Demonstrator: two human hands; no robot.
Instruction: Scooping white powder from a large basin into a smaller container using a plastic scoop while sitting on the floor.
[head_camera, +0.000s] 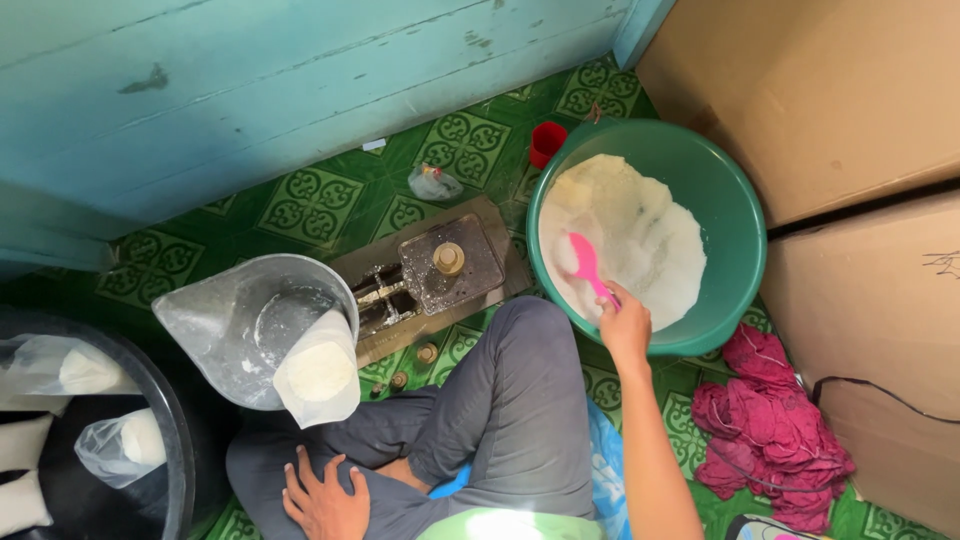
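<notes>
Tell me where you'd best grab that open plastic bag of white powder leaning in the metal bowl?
Probably by the loose upper edge of the plastic bag, coming from above. Its bottom is round and heavy with powder and leans on the rim of the metal bowl, so squeezing the belly could spill it. The left hand rests on the knee close by; the right hand holds the pink scoop in the green basin.
</notes>
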